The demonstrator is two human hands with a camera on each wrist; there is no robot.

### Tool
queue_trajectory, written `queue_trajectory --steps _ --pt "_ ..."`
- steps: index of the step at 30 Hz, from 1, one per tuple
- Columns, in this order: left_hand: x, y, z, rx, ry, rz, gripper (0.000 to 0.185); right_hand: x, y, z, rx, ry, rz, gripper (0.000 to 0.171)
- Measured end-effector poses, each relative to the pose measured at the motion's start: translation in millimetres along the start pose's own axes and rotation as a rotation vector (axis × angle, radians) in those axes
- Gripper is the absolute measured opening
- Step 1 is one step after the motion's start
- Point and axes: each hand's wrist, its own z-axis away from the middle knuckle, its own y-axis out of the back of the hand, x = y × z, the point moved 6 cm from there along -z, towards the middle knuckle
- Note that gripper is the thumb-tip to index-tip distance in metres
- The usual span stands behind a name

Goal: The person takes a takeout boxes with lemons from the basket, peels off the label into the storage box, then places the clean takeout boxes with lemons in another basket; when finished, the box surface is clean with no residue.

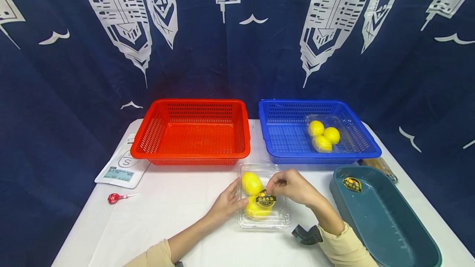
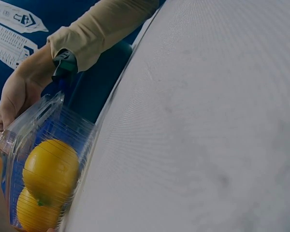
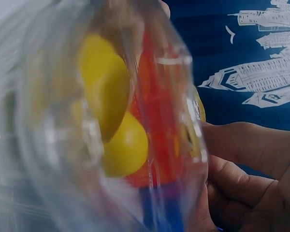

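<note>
a clear plastic clamshell box (image 1: 264,213) is lying on the white worktop (image 1: 167,217), just in front of the gap between the red basket (image 1: 193,133) and the blue basket (image 1: 315,133). yellow lemons (image 1: 252,183) are showing through its lid, and a dark round sticker (image 1: 266,199) is sitting on top of the lid.

the left hand (image 1: 227,203) is resting against the left side of the box, its fingers lying fairly straight along the plastic and its thumb touching the lid near the lemons. the right hand (image 1: 293,186) is hovering over the lid with its fingertips (image 1: 272,185) drawn together in a narrow pinch at the upper edge of the sticker; whether they are actually gripping the sticker or the lid i cannot tell. in the left wrist view the box (image 2: 43,159) is appearing up close with two lemons (image 2: 50,169) inside.

a second clear box with three lemons (image 1: 323,135) is sitting in the right part of the blue basket. a dark teal tray (image 1: 386,217) is lying at the right of the worktop with another sticker (image 1: 351,184) inside it. at the left, a white pouch (image 1: 122,168) and a red lollipop (image 1: 115,197) are lying on the worktop.
</note>
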Motion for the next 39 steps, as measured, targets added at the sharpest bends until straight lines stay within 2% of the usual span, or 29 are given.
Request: queue_trajectory --steps 14,20,39 --pt "-0.1 -0.8 -0.7 -0.003 0.002 0.0 0.088 7.0 0.5 -1.1 -0.007 -0.019 0.002 0.007" --pt "0.5 -0.9 0.4 0.001 0.005 -0.001 0.088 6.3 1.2 -0.1 -0.02 0.009 -0.02 0.009" --pt "-0.7 -0.6 1.6 0.006 0.009 0.004 0.091 5.3 2.1 1.8 -0.037 0.002 -0.058 0.011"
